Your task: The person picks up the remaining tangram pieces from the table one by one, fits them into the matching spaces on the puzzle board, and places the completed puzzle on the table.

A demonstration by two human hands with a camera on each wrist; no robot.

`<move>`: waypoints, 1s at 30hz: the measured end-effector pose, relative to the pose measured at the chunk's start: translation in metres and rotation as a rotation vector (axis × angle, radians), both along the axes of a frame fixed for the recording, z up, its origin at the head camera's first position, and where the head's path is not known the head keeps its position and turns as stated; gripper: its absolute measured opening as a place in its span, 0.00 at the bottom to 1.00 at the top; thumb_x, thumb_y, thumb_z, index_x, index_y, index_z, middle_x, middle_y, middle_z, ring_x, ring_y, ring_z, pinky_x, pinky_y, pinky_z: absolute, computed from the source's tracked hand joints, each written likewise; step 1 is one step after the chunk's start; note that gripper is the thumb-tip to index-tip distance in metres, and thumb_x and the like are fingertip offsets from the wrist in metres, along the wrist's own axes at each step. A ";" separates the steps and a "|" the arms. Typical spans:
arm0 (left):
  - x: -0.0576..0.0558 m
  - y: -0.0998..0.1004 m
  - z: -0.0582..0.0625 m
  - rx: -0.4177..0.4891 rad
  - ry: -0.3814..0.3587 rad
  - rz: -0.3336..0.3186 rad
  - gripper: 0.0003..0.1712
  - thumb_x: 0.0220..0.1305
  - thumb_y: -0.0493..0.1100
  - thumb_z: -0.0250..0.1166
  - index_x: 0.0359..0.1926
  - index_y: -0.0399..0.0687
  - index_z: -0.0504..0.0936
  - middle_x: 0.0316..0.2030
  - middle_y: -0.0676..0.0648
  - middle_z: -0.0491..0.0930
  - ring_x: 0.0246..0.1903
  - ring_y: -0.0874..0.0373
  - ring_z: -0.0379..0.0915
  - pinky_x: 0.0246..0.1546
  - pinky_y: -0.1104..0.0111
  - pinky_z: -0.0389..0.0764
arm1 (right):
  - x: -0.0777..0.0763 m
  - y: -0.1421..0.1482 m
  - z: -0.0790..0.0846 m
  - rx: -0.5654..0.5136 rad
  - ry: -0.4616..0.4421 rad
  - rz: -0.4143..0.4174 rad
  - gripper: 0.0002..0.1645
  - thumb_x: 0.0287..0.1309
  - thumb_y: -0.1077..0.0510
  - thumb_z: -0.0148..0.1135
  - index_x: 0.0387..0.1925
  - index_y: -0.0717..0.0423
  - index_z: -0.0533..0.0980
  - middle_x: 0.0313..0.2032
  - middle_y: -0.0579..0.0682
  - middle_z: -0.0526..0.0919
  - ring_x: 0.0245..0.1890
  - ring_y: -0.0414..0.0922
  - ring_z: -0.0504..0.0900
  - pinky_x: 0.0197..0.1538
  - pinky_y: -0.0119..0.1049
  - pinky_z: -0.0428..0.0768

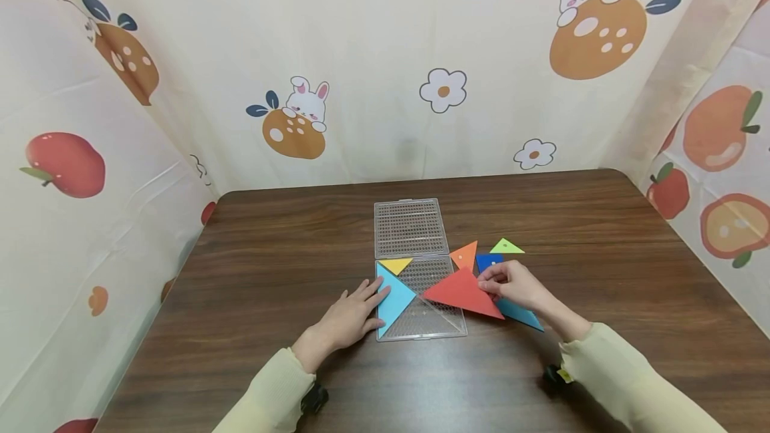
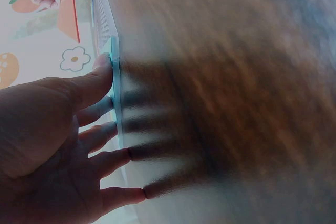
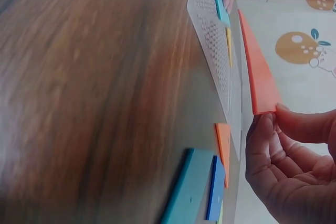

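A red triangle tile (image 1: 463,293) is pinched at its right edge between the thumb and fingers of my right hand (image 1: 514,284). In the right wrist view that red tile (image 3: 258,72) is lifted clear of the table. My left hand (image 1: 351,316) lies spread, its fingers touching a light-blue triangle tile (image 1: 394,299) in the left part of a clear plastic case (image 1: 430,334). Along the case's upper left edge lies a small yellow triangle tile (image 1: 396,265). The case's gridded lid (image 1: 410,229) is folded back, away from me.
Right of the case lie an orange triangle (image 1: 465,256), a dark-blue piece (image 1: 488,260), a small green triangle (image 1: 506,246) and a teal piece (image 1: 522,316), partly behind my right hand. The brown wooden table (image 1: 289,252) ends at a printed curtain (image 1: 373,32).
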State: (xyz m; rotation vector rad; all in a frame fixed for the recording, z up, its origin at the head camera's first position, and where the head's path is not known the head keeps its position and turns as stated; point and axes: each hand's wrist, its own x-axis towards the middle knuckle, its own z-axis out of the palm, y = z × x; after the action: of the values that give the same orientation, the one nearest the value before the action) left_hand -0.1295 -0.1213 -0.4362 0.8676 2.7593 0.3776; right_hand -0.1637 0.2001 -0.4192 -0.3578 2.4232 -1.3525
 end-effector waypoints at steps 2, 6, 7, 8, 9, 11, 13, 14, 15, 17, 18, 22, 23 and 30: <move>0.000 0.000 0.000 0.001 0.002 0.002 0.33 0.61 0.52 0.54 0.65 0.46 0.59 0.65 0.43 0.51 0.62 0.44 0.49 0.51 0.43 0.60 | 0.000 -0.003 -0.001 -0.005 0.010 0.022 0.08 0.54 0.64 0.58 0.31 0.69 0.77 0.23 0.51 0.79 0.22 0.44 0.76 0.28 0.37 0.78; 0.000 0.000 0.000 0.000 0.003 0.004 0.33 0.61 0.52 0.54 0.65 0.47 0.59 0.65 0.43 0.51 0.62 0.44 0.49 0.51 0.43 0.60 | 0.000 -0.010 -0.002 -0.018 0.020 0.059 0.07 0.53 0.65 0.58 0.30 0.69 0.77 0.23 0.51 0.78 0.21 0.43 0.76 0.26 0.36 0.78; 0.000 0.000 0.000 -0.001 0.005 0.002 0.33 0.61 0.51 0.55 0.65 0.46 0.59 0.65 0.43 0.52 0.62 0.44 0.49 0.50 0.43 0.60 | 0.000 -0.012 -0.003 -0.022 0.019 0.067 0.07 0.53 0.65 0.58 0.30 0.69 0.76 0.23 0.52 0.78 0.21 0.43 0.76 0.26 0.36 0.78; 0.000 0.001 0.000 -0.002 0.003 0.001 0.33 0.61 0.52 0.55 0.65 0.47 0.59 0.65 0.43 0.52 0.62 0.44 0.49 0.51 0.43 0.60 | 0.001 -0.014 -0.003 -0.025 0.019 0.075 0.07 0.53 0.65 0.58 0.30 0.70 0.76 0.23 0.52 0.78 0.21 0.43 0.76 0.26 0.36 0.78; 0.000 0.001 0.000 -0.003 0.001 0.001 0.33 0.61 0.52 0.55 0.65 0.47 0.59 0.65 0.43 0.51 0.62 0.44 0.49 0.51 0.43 0.60 | 0.001 -0.016 -0.004 -0.027 0.021 0.083 0.07 0.53 0.66 0.58 0.30 0.70 0.76 0.23 0.52 0.78 0.20 0.43 0.76 0.26 0.36 0.78; 0.000 0.001 -0.001 -0.006 -0.002 0.001 0.33 0.61 0.52 0.54 0.65 0.47 0.58 0.65 0.43 0.51 0.62 0.44 0.49 0.51 0.43 0.60 | 0.001 -0.019 -0.005 -0.033 0.018 0.099 0.07 0.53 0.66 0.58 0.30 0.70 0.76 0.23 0.53 0.79 0.20 0.44 0.76 0.25 0.36 0.78; 0.000 0.001 -0.001 -0.009 -0.002 0.001 0.33 0.61 0.52 0.54 0.65 0.47 0.58 0.65 0.43 0.51 0.62 0.45 0.49 0.51 0.44 0.60 | 0.002 -0.022 -0.007 -0.033 0.014 0.108 0.06 0.53 0.67 0.58 0.30 0.70 0.76 0.23 0.53 0.79 0.20 0.43 0.76 0.25 0.35 0.78; 0.000 0.001 -0.001 -0.010 -0.004 0.003 0.33 0.61 0.52 0.54 0.65 0.47 0.58 0.65 0.44 0.51 0.63 0.45 0.48 0.51 0.44 0.60 | 0.002 -0.024 -0.008 -0.033 0.013 0.112 0.06 0.53 0.67 0.58 0.29 0.70 0.76 0.23 0.52 0.79 0.20 0.43 0.76 0.25 0.35 0.78; 0.000 0.001 -0.001 -0.011 -0.003 0.005 0.33 0.61 0.52 0.54 0.65 0.47 0.58 0.65 0.44 0.51 0.63 0.45 0.48 0.51 0.44 0.60 | 0.002 -0.025 -0.009 -0.035 0.013 0.117 0.06 0.53 0.67 0.58 0.29 0.70 0.76 0.22 0.52 0.78 0.19 0.43 0.76 0.24 0.35 0.78; 0.000 0.002 -0.001 -0.012 -0.001 0.006 0.33 0.61 0.52 0.54 0.65 0.47 0.58 0.65 0.44 0.51 0.63 0.45 0.49 0.51 0.44 0.60 | 0.002 -0.028 -0.011 -0.032 0.012 0.122 0.05 0.52 0.67 0.58 0.28 0.69 0.76 0.22 0.51 0.78 0.19 0.43 0.76 0.24 0.35 0.78; 0.000 0.002 -0.001 -0.012 0.000 0.007 0.33 0.61 0.52 0.54 0.65 0.47 0.58 0.65 0.44 0.51 0.63 0.45 0.49 0.51 0.44 0.60 | 0.002 -0.030 -0.012 -0.031 0.013 0.124 0.05 0.52 0.67 0.59 0.28 0.69 0.76 0.21 0.51 0.78 0.19 0.42 0.76 0.24 0.35 0.78; 0.000 0.002 0.000 -0.011 -0.002 0.010 0.33 0.61 0.52 0.54 0.65 0.47 0.58 0.65 0.44 0.51 0.63 0.45 0.49 0.51 0.44 0.60 | 0.002 -0.036 -0.013 -0.022 0.013 0.136 0.04 0.52 0.67 0.59 0.27 0.68 0.77 0.21 0.51 0.78 0.18 0.42 0.76 0.23 0.35 0.77; 0.000 0.002 0.000 -0.011 -0.004 0.009 0.33 0.61 0.52 0.54 0.65 0.47 0.58 0.65 0.44 0.51 0.63 0.45 0.49 0.51 0.44 0.60 | 0.002 -0.037 -0.014 -0.020 0.012 0.141 0.04 0.52 0.67 0.59 0.27 0.68 0.77 0.21 0.51 0.78 0.18 0.42 0.76 0.23 0.35 0.77; -0.001 0.001 0.001 -0.017 -0.011 0.015 0.33 0.61 0.52 0.54 0.65 0.47 0.58 0.66 0.44 0.51 0.63 0.45 0.48 0.51 0.44 0.60 | 0.001 -0.047 -0.014 -0.006 0.004 0.169 0.04 0.52 0.67 0.58 0.27 0.66 0.77 0.20 0.50 0.78 0.18 0.41 0.75 0.24 0.34 0.77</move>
State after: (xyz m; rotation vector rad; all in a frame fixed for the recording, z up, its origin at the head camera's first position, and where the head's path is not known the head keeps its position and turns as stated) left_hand -0.1302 -0.1198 -0.4356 0.8388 2.7558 0.3599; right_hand -0.1624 0.1535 -0.4328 -0.5540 2.3334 -1.2872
